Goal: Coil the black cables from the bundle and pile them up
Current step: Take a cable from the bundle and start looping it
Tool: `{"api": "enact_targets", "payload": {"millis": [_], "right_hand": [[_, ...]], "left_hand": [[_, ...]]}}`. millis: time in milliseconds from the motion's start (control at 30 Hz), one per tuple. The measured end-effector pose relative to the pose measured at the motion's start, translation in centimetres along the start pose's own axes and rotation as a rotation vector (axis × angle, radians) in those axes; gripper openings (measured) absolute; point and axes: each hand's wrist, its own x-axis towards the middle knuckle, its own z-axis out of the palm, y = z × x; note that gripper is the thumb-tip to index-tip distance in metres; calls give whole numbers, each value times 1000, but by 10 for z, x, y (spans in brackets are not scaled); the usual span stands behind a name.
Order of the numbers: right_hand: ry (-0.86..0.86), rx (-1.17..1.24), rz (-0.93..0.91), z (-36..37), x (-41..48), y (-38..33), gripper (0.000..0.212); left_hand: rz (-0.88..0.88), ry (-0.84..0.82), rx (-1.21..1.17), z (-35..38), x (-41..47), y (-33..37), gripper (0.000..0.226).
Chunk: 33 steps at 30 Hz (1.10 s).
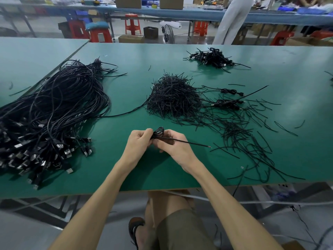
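Note:
My left hand (138, 142) and my right hand (173, 146) meet above the green table (126, 170), both gripping one coiled black cable (159, 131). Its loops stick up between my fingers. The cable's loose end (194, 143) juts out to the right with a bared tip. A large bundle of black cables (54, 109) with USB plugs lies at the left. A pile of coiled cables (211, 57) rests at the far right of the table.
A heap of short black ties (173, 98) sits in the table's middle, with loose ties (243, 134) scattered to its right. Two coiled cables (228, 97) lie beyond them. Red stools, boxes and a standing person are behind the table.

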Motion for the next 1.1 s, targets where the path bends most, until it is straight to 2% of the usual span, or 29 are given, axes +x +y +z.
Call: {"api": "enact_targets", "payload": {"millis": [267, 500, 667, 833, 1000, 1100], "right_hand": [[24, -33, 32, 0, 2, 2, 16], [-14, 23, 27, -2, 0, 0, 3], [114, -65, 11, -1, -1, -1, 8], [220, -185, -48, -1, -4, -2, 8], [257, -155, -41, -3, -6, -2, 7], [247, -160, -50, -1, -5, -3, 8]], "left_hand": [[28, 5, 24, 3, -1, 0, 45], [28, 25, 27, 1, -1, -1, 47], [43, 31, 124, 5, -1, -3, 52], [81, 40, 301, 9, -6, -1, 25], [194, 1, 451, 4, -18, 1, 52], [222, 16, 452, -6, -20, 3, 48]]}}
